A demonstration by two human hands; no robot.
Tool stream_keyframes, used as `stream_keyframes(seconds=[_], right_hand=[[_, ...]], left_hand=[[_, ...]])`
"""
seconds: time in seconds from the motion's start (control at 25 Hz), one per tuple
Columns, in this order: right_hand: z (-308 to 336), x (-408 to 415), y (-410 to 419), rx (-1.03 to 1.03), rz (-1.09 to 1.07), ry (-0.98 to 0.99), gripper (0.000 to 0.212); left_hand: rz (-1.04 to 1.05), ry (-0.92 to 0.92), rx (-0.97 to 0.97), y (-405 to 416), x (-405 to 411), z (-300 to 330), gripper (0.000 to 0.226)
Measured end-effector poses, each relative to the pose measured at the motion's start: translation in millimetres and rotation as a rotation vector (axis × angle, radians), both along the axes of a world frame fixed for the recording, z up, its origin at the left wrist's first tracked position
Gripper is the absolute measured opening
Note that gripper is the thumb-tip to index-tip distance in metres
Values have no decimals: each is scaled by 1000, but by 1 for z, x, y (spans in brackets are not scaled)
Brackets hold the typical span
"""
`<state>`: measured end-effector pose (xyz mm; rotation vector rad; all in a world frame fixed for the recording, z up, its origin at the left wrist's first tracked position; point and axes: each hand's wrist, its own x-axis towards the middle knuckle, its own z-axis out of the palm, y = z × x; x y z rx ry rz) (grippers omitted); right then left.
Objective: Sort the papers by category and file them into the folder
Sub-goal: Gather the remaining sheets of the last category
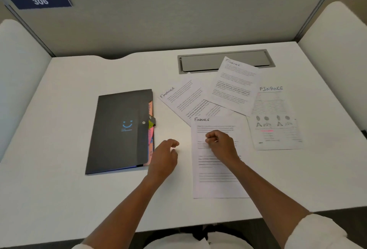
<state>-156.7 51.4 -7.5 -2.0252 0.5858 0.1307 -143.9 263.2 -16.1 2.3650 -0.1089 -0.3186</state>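
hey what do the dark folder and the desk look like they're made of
The dark folder looks like matte plastic, probably polypropylene: thin stiff cover, faint sheen, snap button. The desk seems white laminate, smooth and evenly lit with no grain, though the core is hidden.

Two bare forearms reach into view from the lower edge, uncovered from the wrists to near the elbows. The left hand (163, 158) and the right hand (221, 145) wear no gloves, rings or watch that can be seen. At the right elbow sits a pushed-up white sleeve (317, 232), bunched and softly creased. A sliver of white cuff (79, 246) shows at the left elbow. White clothing (174, 241) appears between the arms.
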Motion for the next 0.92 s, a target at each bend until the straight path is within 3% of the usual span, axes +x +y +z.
stream_keyframes(seconds=[0.08, 0.2, 0.28, 0.36, 0.44, 0.68, 0.92], right_hand=[[-4, -14, -29, -174, -59, 17, 18], [-12, -34, -50, -544, -64, 220, 43], [-14, -42, -50, -609, 0, 314, 54], [-20, -40, -46, -634, 63, 288, 58], [-22, -65, -100, -612, 53, 218, 56], [-32, -70, -86, -632, 121, 188, 49], [-30, -61, -107, -460, 39, 112, 46]], left_hand=[[3, 78, 22, -20, -8, -7, 34], [114, 146, 91, -31, -16, -9, 39], [176, 159, 129, -35, -15, -7, 43], [204, 194, 111, -39, -11, -8, 46], [184, 210, 62, -104, -29, 3, 46], [269, 425, -220, -102, -34, -7, 31], [303, 406, -313, -92, -26, -13, 26]])
